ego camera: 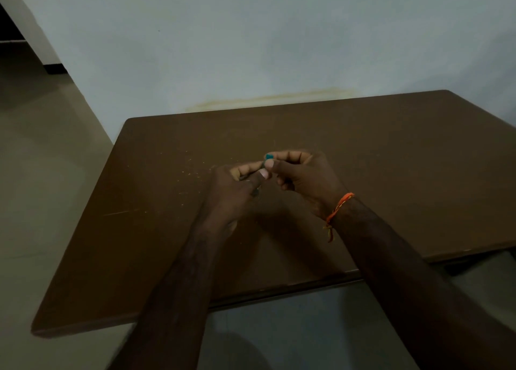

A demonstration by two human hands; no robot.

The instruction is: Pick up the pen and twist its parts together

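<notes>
Over the brown table (363,152), the right hand (304,177) pinches a small teal piece (269,156) at its fingertips; the left hand (237,188) curls round a slim grey object (254,191), hardly visible. Steady, close grips should keep the pieces aligned; specks (190,171) lie left

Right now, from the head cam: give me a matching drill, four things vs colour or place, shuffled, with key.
Things:
1. small piece pinched in the right hand
2. wrist thread
3. table
4. crumbs

Descriptions:
A. orange, on the right wrist
B. teal, at the fingertips
C. scattered on the tabletop left of the left hand
D. brown, against the wall

Pairs: 1-B, 2-A, 3-D, 4-C
</notes>
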